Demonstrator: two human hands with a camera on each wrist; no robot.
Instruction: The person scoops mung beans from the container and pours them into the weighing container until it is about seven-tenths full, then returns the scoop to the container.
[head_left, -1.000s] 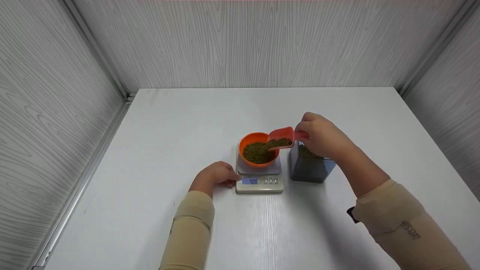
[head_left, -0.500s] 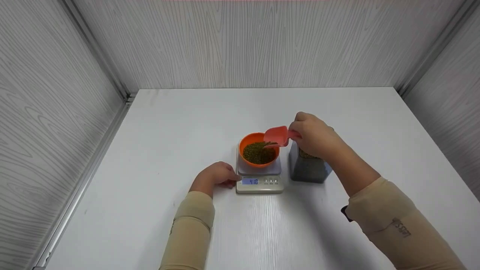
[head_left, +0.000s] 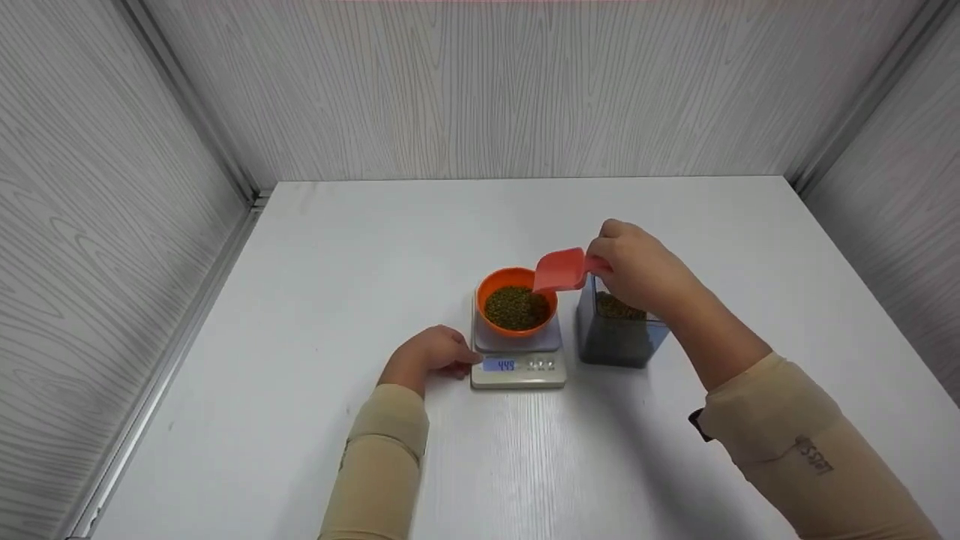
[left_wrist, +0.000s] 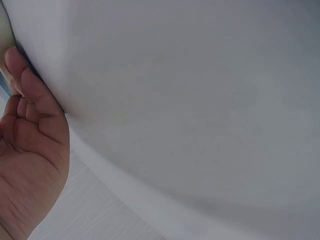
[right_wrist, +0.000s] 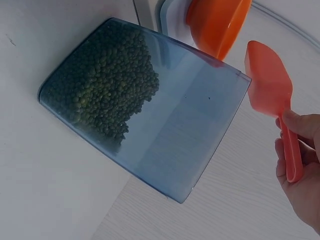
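Note:
My right hand [head_left: 637,270] grips a red scoop [head_left: 560,270] by its handle, with the scoop's lip over the right rim of an orange bowl [head_left: 491,282]. In the right wrist view the scoop's pan [right_wrist: 270,80] shows no beans. Mung beans [head_left: 517,309] fill the lower part of the bowl, which sits on a white digital kitchen scale [head_left: 517,379] with a lit display. At the scale's left edge, beside the display, rest the fingertips of my left hand [head_left: 435,349]; the left wrist view shows its palm and bent, relaxed fingers [left_wrist: 32,85].
Just right of the scale stands a see-through bluish-grey container [head_left: 616,345], partly under my right hand. More mung beans [right_wrist: 115,85] lie in its lower part. The white table [head_left: 360,247] ends at a wood-grain panel [head_left: 480,90] behind, with panels at both sides.
Beans in the scoop have gone into the bowl, leaving the scoop bare. The scoop moved left, then slightly back right and up. The display digits changed; my left hand stayed put.

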